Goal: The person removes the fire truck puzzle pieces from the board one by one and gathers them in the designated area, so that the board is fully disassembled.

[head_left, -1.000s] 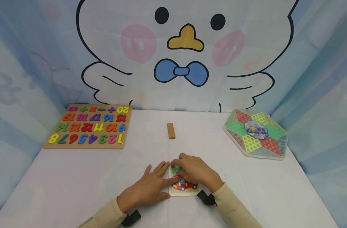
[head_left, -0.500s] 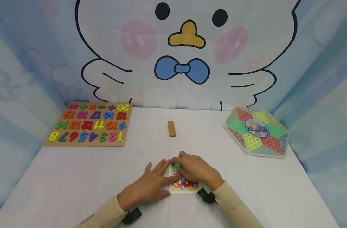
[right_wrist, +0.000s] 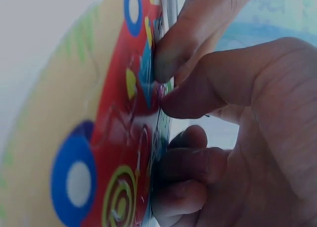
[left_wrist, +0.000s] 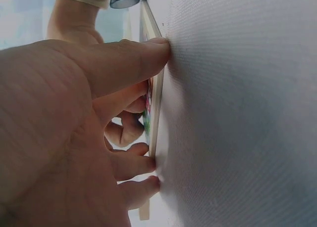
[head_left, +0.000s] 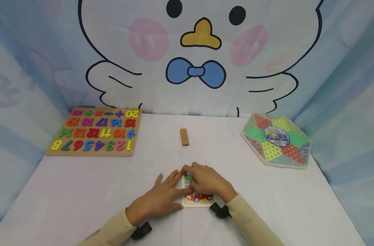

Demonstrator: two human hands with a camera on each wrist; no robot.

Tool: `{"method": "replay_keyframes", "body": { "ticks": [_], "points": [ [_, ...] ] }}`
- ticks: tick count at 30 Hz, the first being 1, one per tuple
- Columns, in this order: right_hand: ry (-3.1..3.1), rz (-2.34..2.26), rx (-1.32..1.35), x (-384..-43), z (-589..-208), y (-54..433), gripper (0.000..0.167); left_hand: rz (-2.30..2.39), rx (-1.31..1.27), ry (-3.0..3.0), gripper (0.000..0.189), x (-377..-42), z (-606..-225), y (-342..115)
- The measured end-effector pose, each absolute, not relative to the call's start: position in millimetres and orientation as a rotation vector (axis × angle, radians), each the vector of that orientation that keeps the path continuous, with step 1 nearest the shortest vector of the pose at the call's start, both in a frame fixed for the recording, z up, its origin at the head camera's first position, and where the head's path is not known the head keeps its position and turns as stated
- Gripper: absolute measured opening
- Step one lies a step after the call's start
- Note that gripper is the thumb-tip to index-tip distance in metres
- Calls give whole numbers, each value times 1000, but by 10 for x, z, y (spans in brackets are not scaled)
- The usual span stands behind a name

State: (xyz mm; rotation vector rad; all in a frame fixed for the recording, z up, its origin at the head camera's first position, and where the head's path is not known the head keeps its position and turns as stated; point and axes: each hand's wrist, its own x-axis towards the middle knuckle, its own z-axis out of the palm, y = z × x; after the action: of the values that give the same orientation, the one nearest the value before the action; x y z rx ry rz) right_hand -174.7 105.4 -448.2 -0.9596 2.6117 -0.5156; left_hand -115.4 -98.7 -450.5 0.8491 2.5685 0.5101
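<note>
A small jigsaw puzzle [head_left: 198, 198] with a picture of a red car lies flat on the table near its front. My left hand [head_left: 156, 203] is spread along its left side; the forefinger or thumb area reaches onto the picture, while the thumb [left_wrist: 133, 61] touches the puzzle's pale edge [left_wrist: 157, 101] in the left wrist view. From the right, my right hand [head_left: 209, 181] arches over the upper part with curled fingers. In the right wrist view its thumb [right_wrist: 190, 96] tip presses the picture, with other curled fingers [right_wrist: 185, 167] against the puzzle. The picture's upper part is largely hidden.
A wooden number board [head_left: 96, 133] lies at the back left. Beyond the hands stands a small brown wooden block [head_left: 184, 137]. A hexagonal box with a coloured star [head_left: 277, 140] sits at the back right. Patterned curtains [head_left: 196, 95] enclose the white table [head_left: 162, 157].
The head view has tilted slightly, so the scene sits a little higher in it. My right hand has shifted slightly left over the puzzle; the left hand keeps its place.
</note>
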Motion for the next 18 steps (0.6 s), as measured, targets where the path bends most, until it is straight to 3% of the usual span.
{"method": "replay_keyframes", "body": {
  "ticks": [18],
  "points": [
    [2611,-641,-934,-1777,-4530,1089,26,491,827,2561,55,-1159,-4498,-964]
  ]
}}
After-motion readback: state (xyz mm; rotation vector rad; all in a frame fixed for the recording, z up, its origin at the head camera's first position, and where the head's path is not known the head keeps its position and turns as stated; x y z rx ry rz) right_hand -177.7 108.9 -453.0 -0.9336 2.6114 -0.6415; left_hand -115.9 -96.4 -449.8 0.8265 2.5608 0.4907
